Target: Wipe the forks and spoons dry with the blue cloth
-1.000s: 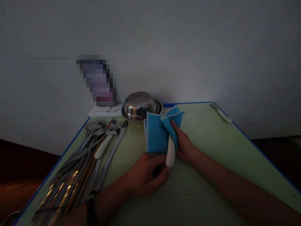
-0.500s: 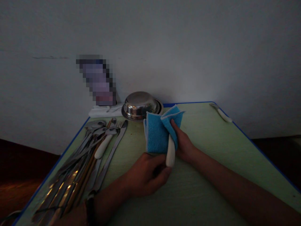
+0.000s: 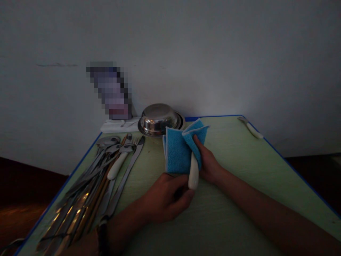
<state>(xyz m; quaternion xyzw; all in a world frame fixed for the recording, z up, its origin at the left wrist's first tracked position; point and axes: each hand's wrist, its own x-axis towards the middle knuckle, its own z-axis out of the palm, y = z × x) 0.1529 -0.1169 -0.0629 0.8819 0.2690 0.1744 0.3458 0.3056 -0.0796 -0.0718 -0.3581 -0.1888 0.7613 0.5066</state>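
My left hand (image 3: 170,197) pinches the lower end of a white handle (image 3: 194,176) between thumb and fingers. The upper part of that utensil is wrapped inside a folded blue cloth (image 3: 178,151) with a pale edge, so its kind is hidden. From the right, my right hand (image 3: 206,160) grips the cloth around the utensil, its thumb pressed on the fold. Both hands are above the middle of the green table (image 3: 229,209). Just behind the cloth sits an upturned shiny metal bowl (image 3: 160,119).
Spoons, forks, knives and chopsticks lie in a pile (image 3: 87,188) on the left, partly under my left forearm. A white-handled utensil (image 3: 254,131) lies at the far right edge. A blurred-out phone-like object (image 3: 112,92) leans on the wall above a white strip (image 3: 117,126).
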